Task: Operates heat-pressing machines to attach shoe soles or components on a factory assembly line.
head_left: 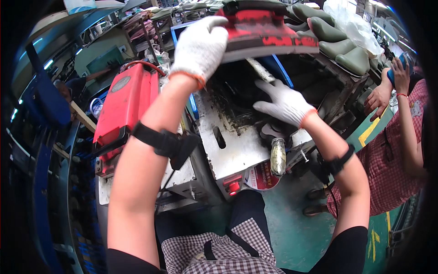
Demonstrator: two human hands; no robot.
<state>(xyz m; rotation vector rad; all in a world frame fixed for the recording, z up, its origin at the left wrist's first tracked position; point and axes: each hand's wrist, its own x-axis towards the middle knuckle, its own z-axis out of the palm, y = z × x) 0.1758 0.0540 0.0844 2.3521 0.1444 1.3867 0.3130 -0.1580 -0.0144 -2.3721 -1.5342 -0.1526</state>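
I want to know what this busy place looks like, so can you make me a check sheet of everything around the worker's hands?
Surface: pale metal machine top, stained dark with grime, with a slot in it.
Job's things: red and black hinged lid, lifted up; dark cavity beneath it.
Clutter: red machine to the left; worn handle and red button at the front.
Grippers: left hand, white-gloved, grips the lid's edge; right hand, white-gloved, rests open at the cavity's rim.
Cables: red hose over the red machine; thin wire below the right wrist strap.
Surroundings: green moulded pieces stacked behind; another person in checked clothing on the right; green floor.
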